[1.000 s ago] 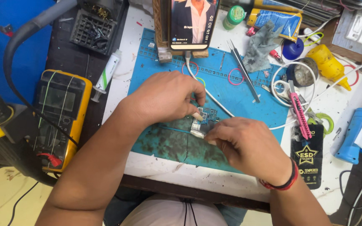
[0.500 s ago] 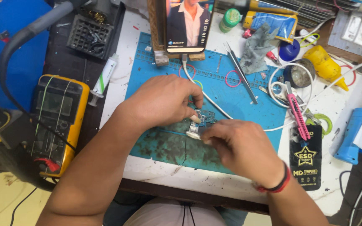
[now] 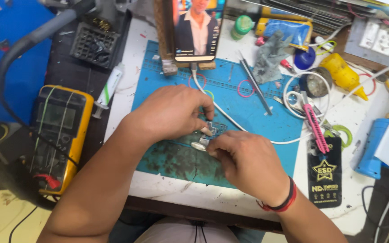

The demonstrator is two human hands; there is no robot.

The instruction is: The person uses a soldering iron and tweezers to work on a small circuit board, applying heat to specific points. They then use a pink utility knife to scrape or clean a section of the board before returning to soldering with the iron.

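Yellow multimeter (image 3: pixel 58 135) left of the blue mat (image 3: pixel 248 117), propped phone (image 3: pixel 195 29), pink cutter (image 3: pixel 315 128).

Small circuit board (image 3: pixel 215 129) on the blue mat (image 3: pixel 248 112): mostly hidden under left hand (image 3: pixel 169 114) & right hand (image 3: pixel 246 159), parts too small to tell. Phone (image 3: pixel 195 29) behind the mat: top cut off by frame edge. Yellow multimeter (image 3: pixel 59 135) left of mat: lower corner hidden behind the forearm.
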